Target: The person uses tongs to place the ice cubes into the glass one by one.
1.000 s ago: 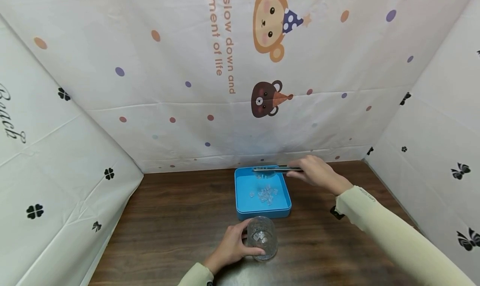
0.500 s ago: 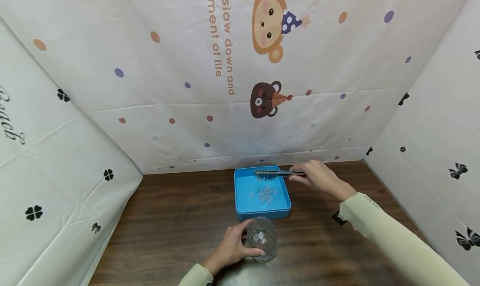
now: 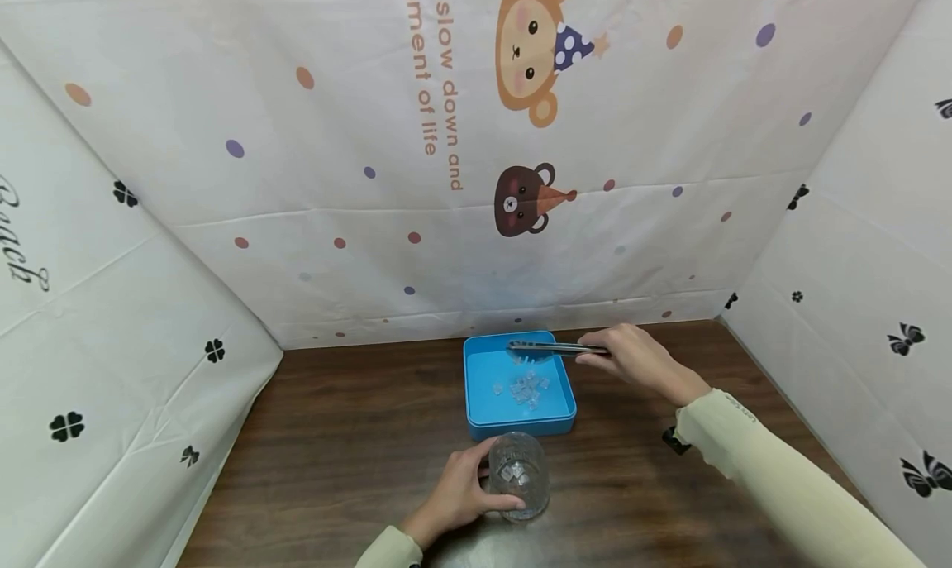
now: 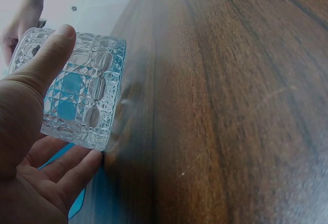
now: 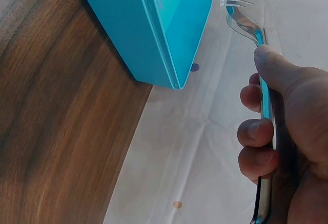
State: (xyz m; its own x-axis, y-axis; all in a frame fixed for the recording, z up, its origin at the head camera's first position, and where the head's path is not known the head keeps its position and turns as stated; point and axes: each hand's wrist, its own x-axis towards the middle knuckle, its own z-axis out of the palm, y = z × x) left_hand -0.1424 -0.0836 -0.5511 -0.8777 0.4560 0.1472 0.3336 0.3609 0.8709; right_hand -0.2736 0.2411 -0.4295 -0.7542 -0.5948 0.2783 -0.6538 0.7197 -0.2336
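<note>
Before printed drapes [image 3: 312, 262], tray [image 3: 523, 428] on tabletop [image 3: 349, 436].

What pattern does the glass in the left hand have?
The glass has faceted cuts and smooth ovals, clearest in the left wrist view.

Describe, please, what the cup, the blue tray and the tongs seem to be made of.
The cup: probably clear glass, glossy and faceted, though clear plastic is possible. The blue tray: likely smooth plastic, judging by its even color and thin rim. The tongs: apparently polished metal, given their bright, mirror-like shine.
</note>
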